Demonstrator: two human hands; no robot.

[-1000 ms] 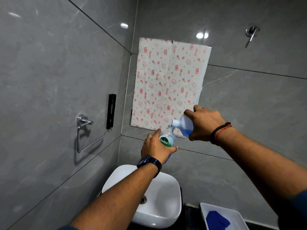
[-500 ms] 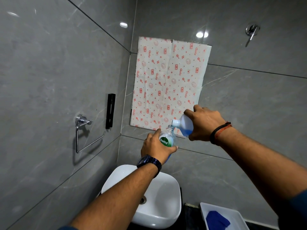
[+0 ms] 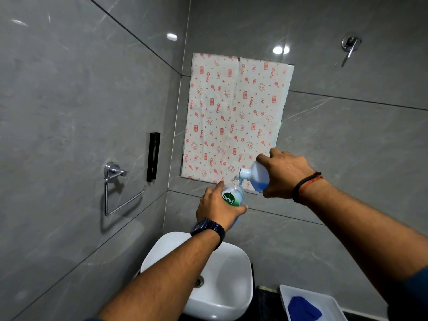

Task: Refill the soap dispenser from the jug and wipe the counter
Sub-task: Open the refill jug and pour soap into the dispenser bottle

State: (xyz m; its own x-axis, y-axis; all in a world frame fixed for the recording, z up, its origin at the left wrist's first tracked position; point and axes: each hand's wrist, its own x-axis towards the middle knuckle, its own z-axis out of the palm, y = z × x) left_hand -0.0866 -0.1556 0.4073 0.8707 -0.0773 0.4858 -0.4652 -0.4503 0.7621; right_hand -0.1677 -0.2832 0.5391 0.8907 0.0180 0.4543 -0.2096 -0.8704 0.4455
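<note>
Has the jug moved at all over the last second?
No. The jug sits at the same spot against the patterned sheet on the wall, its mouth over the soap dispenser, as before.

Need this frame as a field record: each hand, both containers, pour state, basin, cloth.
left hand: left hand grips the clear plastic soap dispenser with a green Dettol label, no pump on its neck
right hand: right hand grips the translucent white plastic jug, tilted
pour: jug mouth at the dispenser's open neck; blue liquid in both
position: both held above the white ceramic basin
cloth: blue cloth lies in the white plastic tray, bottom right, untouched
</note>
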